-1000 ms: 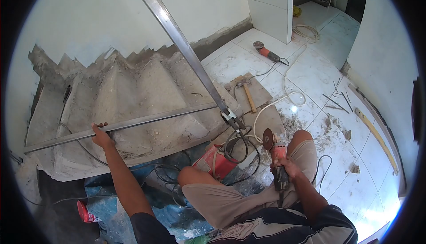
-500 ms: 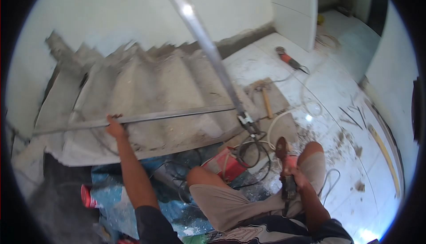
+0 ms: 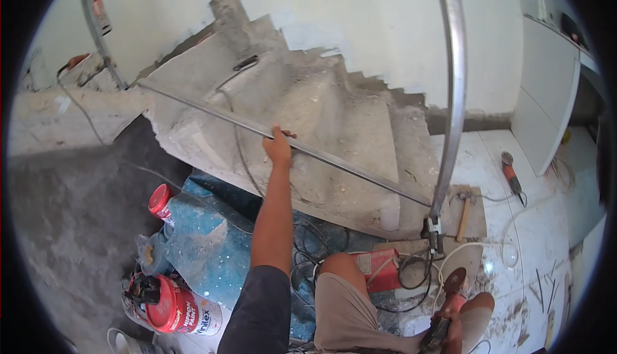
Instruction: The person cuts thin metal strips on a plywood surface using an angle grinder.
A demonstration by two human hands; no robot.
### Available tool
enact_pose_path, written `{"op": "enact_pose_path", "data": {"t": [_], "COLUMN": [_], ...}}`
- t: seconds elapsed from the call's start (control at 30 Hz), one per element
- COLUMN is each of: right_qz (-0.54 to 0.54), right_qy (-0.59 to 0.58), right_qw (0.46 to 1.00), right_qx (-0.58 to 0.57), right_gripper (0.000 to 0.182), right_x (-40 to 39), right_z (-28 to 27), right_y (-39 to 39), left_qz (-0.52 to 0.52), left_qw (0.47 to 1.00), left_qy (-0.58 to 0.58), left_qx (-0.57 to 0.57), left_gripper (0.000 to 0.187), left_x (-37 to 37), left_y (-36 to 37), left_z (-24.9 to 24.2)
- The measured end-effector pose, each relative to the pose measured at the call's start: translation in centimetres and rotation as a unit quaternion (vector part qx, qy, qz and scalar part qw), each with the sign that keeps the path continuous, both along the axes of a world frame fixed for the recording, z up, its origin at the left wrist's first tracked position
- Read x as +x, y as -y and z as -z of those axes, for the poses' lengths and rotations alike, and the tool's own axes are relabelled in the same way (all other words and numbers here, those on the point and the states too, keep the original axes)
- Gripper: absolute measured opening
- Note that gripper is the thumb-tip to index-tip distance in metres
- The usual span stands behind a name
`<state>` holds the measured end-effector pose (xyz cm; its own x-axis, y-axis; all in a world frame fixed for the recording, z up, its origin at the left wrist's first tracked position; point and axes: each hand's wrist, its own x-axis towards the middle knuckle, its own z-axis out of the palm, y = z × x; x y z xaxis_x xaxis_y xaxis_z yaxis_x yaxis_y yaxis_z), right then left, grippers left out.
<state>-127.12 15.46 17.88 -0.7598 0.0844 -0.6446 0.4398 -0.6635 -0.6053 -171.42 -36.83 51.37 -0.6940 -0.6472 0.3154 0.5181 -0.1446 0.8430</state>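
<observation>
My left hand (image 3: pixel 278 147) is wrapped round a long metal bar (image 3: pixel 347 171) that slopes across the concrete stairs (image 3: pixel 302 106). The bar's lower right end meets an upright metal post (image 3: pixel 453 90), where a clamp-like holder (image 3: pixel 435 233) with a black cable sits. Low at the right, my right hand (image 3: pixel 453 323) grips a red and black angle grinder (image 3: pixel 455 301) beside my knee. Its dark disc points up and away from me.
A hammer (image 3: pixel 463 217) lies right of the post's foot, and a second grinder (image 3: pixel 511 175) is on the white floor. A red box (image 3: pixel 378 269) stands by my knee. Paint buckets (image 3: pixel 183 309) and a blue sheet (image 3: pixel 209 251) are at the lower left. Cables cross the stairs.
The view has swung left, so the stairs and post appear further right and the paint buckets show. My left hand remains on the bar, and my right hand still holds the grinder.
</observation>
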Motion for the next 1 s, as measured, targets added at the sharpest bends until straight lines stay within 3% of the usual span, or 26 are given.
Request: {"op": "enact_pose_path", "data": {"t": [0.23,0.33,0.4,0.43,0.47,0.5,1.0], "right_qz": [-0.037,-0.029,-0.041,-0.056,-0.035,-0.037,-0.015], "right_qy": [0.005,0.026,-0.021,-0.014,-0.008,-0.004,-0.034], "right_qw": [0.999,0.999,0.999,0.998,0.999,0.999,0.999], "right_qx": [-0.018,-0.010,0.004,0.018,0.010,0.016,0.004], "right_gripper": [0.045,0.045,0.046,0.038,0.038,0.038,0.033], "right_x": [0.5,0.3,0.3,0.2,0.2,0.0,-0.3], "right_z": [2.3,-1.5,-0.6,-1.3,-2.6,-3.9,-5.4], "right_y": [-1.5,-0.2,-0.1,-0.1,0.6,0.8,0.9], "left_qz": [-0.012,0.004,0.000,0.023,0.003,0.045,0.026], "left_qw": [1.000,1.000,0.999,0.997,0.994,0.998,0.999], "left_qy": [-0.003,-0.019,-0.003,-0.053,0.005,-0.026,0.028], "left_qx": [-0.018,-0.002,-0.044,-0.056,-0.111,-0.023,-0.020], "left_gripper": [0.023,0.019,0.018,0.015,0.012,0.013,0.042], "left_x": [0.6,-0.1,-0.6,-0.9,-0.8,-1.2,0.4], "left_y": [-0.3,0.2,1.0,1.2,1.8,1.9,0.5], "left_z": [-0.4,0.2,0.8,1.3,1.5,1.7,0.0]}}
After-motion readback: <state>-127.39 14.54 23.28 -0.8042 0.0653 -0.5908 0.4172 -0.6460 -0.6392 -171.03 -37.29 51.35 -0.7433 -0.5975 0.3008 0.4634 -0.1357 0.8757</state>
